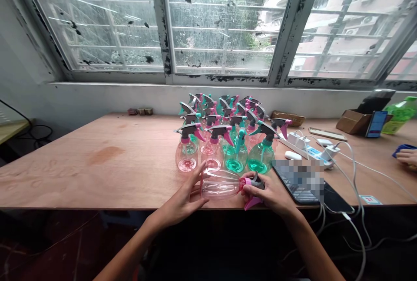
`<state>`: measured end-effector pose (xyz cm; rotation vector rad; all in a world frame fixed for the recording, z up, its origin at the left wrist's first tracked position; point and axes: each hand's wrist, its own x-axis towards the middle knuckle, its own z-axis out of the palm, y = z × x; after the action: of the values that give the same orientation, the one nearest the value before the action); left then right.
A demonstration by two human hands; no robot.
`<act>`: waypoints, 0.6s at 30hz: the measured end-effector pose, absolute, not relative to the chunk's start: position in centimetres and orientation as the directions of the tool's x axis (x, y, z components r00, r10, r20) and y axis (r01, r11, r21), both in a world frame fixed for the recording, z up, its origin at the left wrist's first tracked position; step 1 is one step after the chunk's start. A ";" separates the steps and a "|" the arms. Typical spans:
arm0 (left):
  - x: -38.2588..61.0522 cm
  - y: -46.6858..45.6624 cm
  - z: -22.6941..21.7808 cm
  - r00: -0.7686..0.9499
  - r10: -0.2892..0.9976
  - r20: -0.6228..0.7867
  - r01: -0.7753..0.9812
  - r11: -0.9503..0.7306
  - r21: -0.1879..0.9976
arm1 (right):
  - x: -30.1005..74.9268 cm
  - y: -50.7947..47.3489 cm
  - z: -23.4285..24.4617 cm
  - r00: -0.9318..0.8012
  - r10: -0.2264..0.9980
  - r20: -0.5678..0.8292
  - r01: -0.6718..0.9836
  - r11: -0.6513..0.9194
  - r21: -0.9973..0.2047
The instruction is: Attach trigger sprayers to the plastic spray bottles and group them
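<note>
A clear pink spray bottle (220, 184) lies on its side at the front edge of the wooden table (107, 163). My left hand (184, 200) is wrapped around the bottle's base. My right hand (272, 192) grips its grey and pink trigger head (254, 187) at the neck. Just behind stands a group of several upright spray bottles (224, 135), some pink, some teal, all with grey trigger heads.
A phone (301, 183) lies right of my right hand, with a white power strip (312, 150), chargers and cables beyond it. Another person's hand (407, 156) rests at the far right edge. A cardboard box (353, 121) and green bottle (400, 115) sit by the window wall.
</note>
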<state>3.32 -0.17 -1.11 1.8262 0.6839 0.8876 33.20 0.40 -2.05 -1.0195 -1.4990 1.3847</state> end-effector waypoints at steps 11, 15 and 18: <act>3.3 -0.5 -0.2 0.599 0.782 0.173 0.126 -0.305 0.944 | 33.2 0.4 -2.1 -0.319 0.946 0.064 0.016 0.072 -0.997; 3.4 -0.6 -0.4 0.590 0.773 0.234 0.121 -0.371 0.921 | 33.2 0.4 -2.0 -0.315 0.947 0.059 0.017 0.068 -0.998; 3.5 -0.6 -0.2 0.591 0.789 0.167 0.105 -0.281 0.954 | 33.2 0.4 -1.9 -0.318 0.945 0.068 0.038 0.085 -0.996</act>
<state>3.50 -0.63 -0.19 1.7498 0.7374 0.7977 33.23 0.38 -1.93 -1.0180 -1.5176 1.3567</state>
